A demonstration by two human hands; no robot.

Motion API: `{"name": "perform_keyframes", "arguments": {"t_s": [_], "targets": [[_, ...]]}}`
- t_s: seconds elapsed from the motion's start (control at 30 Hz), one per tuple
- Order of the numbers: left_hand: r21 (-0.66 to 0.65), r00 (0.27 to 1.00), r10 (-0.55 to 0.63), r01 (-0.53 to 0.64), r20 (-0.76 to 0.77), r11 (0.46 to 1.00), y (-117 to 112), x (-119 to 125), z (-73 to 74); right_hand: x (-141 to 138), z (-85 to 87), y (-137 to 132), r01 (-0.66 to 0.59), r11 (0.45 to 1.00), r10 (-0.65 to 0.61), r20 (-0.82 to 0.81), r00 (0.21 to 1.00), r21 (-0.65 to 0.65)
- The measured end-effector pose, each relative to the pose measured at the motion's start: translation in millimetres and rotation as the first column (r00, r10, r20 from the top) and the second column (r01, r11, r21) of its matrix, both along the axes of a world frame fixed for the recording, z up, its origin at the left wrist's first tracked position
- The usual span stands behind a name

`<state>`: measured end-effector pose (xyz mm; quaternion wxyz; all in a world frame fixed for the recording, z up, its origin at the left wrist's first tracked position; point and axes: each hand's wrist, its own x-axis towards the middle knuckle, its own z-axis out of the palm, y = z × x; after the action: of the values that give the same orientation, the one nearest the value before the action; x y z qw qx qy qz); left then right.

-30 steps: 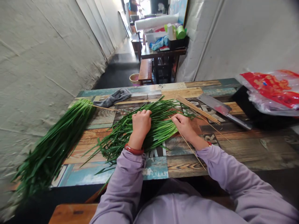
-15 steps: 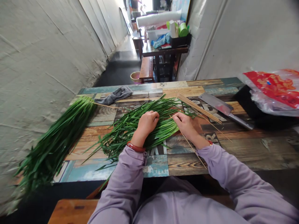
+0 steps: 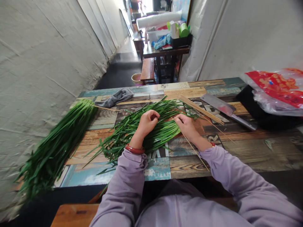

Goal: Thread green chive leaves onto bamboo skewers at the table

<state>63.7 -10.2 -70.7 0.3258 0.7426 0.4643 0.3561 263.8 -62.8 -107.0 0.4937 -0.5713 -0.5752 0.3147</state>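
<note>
A loose pile of green chives (image 3: 132, 130) lies across the middle of the patchwork wooden table (image 3: 248, 148). My left hand (image 3: 146, 123) rests on the pile with its fingers curled around a few blades. My right hand (image 3: 188, 126) is at the pile's right end, fingers pinched together on a thin bamboo skewer (image 3: 193, 149) that runs back under my wrist toward the table's near edge. Both sleeves are lilac.
A bigger chive bundle (image 3: 56, 145) lies along the table's left edge. Several bamboo skewers (image 3: 201, 110), a cleaver (image 3: 224, 110), a grey cloth (image 3: 115, 97) and a red-printed plastic bag (image 3: 276, 91) sit further back. Another table (image 3: 165, 52) with boxes stands beyond.
My left hand has lifted slightly and its fingers have curled tighter on the chives. My right hand has stayed at the pile's right end.
</note>
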Motion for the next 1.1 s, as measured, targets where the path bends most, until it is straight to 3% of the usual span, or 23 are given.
{"name": "perform_keyframes", "arguments": {"t_s": [0.13,0.3,0.4,0.5,0.77,0.9,1.1], "targets": [[0.017,0.999,-0.006,0.006,-0.034,1.000,-2.9,0.6,4.7,0.0,-2.9,1.4,-0.012,1.000,0.012,-0.023,1.000,0.003],[-0.009,0.997,-0.040,0.040,0.066,0.999,-0.3,0.2,0.0,-0.3,-3.6,1.1,-0.028,1.000,0.028,-0.028,0.999,0.004],[0.000,0.997,-0.074,0.074,0.016,0.997,0.3,-0.7,-1.6,-0.2,-1.9,0.3,-0.028,1.000,0.028,-0.022,0.999,0.002],[0.006,0.991,-0.121,0.121,-0.061,0.993,-1.4,-1.0,-0.2,-0.1,-0.5,-0.2,-0.036,0.999,0.036,-0.033,0.999,-0.008],[-0.044,0.954,-0.297,0.296,-0.030,0.954,-5.6,-4.6,8.3,-0.3,-5.3,1.3,-0.069,0.997,0.071,-0.125,0.990,0.022],[0.027,0.944,-0.278,0.287,-0.176,0.958,-2.5,-9.4,6.2,0.2,-5.5,2.5,-0.068,0.992,0.080,-0.107,0.991,0.108],[0.193,0.843,-0.073,0.205,-0.533,0.960,-3.3,-8.5,7.3,0.7,-2.3,2.7,-0.096,0.981,0.107,-0.059,0.992,0.169]]}}
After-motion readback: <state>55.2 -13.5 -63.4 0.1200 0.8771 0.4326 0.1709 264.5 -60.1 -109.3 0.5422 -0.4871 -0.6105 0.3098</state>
